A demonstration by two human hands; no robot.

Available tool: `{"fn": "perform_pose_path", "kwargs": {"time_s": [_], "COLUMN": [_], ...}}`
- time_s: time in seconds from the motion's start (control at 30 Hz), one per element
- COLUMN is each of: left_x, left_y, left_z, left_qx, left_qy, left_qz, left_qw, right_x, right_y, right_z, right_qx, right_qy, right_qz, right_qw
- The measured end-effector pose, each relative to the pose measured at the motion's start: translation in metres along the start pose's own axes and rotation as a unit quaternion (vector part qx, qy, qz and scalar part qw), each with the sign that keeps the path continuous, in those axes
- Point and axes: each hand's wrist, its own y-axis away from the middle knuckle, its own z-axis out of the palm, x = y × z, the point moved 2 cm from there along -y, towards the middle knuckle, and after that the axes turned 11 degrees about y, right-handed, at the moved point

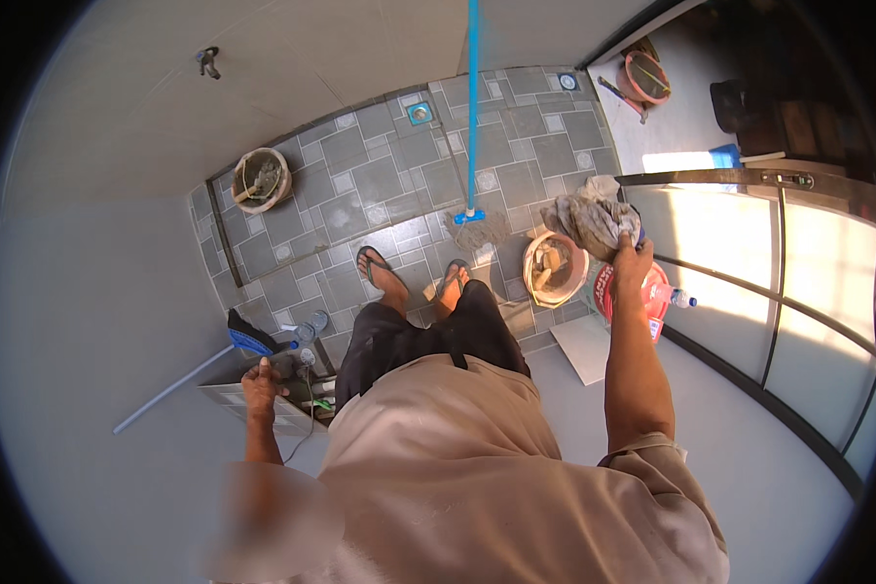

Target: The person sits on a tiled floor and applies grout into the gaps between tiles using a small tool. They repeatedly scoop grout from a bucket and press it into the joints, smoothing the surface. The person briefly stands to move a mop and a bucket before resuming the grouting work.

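Observation:
My right hand (633, 261) is closed around a dirty, grey-white bunched rag (594, 224), raised at the right above a bucket with rubble (552, 271). My left hand (261, 387) is at the left, beside a tiled ledge (292, 419); its fingers look loosely bent and apart, with nothing visible between them. Close to that hand are a blue-headed broom (253, 339) with a pale handle and a clear plastic bottle (311, 326). A blue-handled mop (472, 127) stands in front of me, its grey head (482, 232) on the tiled floor.
A second bucket (262, 181) stands by the far left wall, below a tap (207, 62). Red-lidded containers and a bottle (681, 298) sit at the right, next to a glass-panelled door (720, 234). A loose tile (582, 348) lies nearby. A floor drain (419, 113) is ahead.

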Motion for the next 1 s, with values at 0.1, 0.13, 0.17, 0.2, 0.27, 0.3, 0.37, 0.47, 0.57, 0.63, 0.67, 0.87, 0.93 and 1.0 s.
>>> {"fn": "perform_pose_path", "kwargs": {"time_s": [0.1, 0.13, 0.17, 0.2, 0.27, 0.3, 0.37, 0.47, 0.57, 0.63, 0.67, 0.87, 0.93, 1.0], "left_x": [-0.007, -0.027, -0.042, -0.052, -0.070, -0.079, -0.110, -0.124, -0.128, -0.129, -0.136, -0.222, -0.255, -0.281], "left_y": [0.002, -0.004, -0.010, -0.013, -0.004, 0.005, -0.004, -0.009, -0.005, -0.006, -0.014, -0.078, -0.125, -0.177], "left_z": [0.032, 0.038, 0.044, 0.058, 0.093, 0.103, 0.125, 0.181, 0.219, 0.233, 0.238, 0.251, 0.248, 0.246], "left_qx": [-0.057, -0.079, -0.102, -0.110, -0.112, -0.114, -0.150, -0.206, -0.233, -0.209, -0.212, -0.153, -0.119, -0.084], "left_qy": [-0.025, -0.009, 0.007, -0.022, -0.081, -0.081, -0.203, -0.309, -0.350, -0.406, -0.407, -0.275, -0.238, -0.247], "left_qz": [-0.003, -0.009, -0.016, -0.038, -0.084, -0.103, -0.087, -0.041, -0.012, -0.026, -0.036, -0.079, -0.102, -0.157], "left_qw": [0.998, 0.997, 0.995, 0.993, 0.987, 0.985, 0.964, 0.928, 0.907, 0.889, 0.888, 0.946, 0.959, 0.952], "right_x": [0.030, 0.047, 0.060, 0.072, 0.084, 0.073, 0.081, 0.177, 0.229, 0.199, 0.204, 0.238, 0.220, 0.196], "right_y": [-0.048, -0.068, -0.086, -0.104, -0.105, -0.091, -0.079, -0.092, -0.058, 0.005, 0.021, 0.124, 0.155, 0.181], "right_z": [0.019, 0.026, 0.029, 0.031, 0.050, 0.066, 0.086, 0.100, 0.128, 0.151, 0.157, 0.225, 0.255, 0.281], "right_qx": [0.028, 0.035, 0.024, 0.014, -0.026, -0.057, -0.058, -0.128, -0.218, -0.279, -0.306, -0.449, -0.503, -0.549], "right_qy": [0.021, 0.025, 0.004, -0.017, -0.059, -0.079, -0.026, 0.164, 0.277, 0.201, 0.266, 0.236, 0.284, 0.272], "right_qz": [0.025, 0.034, 0.066, 0.096, 0.141, 0.158, 0.188, 0.075, -0.013, 0.086, 0.044, 0.178, 0.124, 0.110], "right_qw": [0.999, 0.998, 0.998, 0.995, 0.988, 0.983, 0.980, 0.975, 0.936, 0.935, 0.913, 0.843, 0.807, 0.783]}}
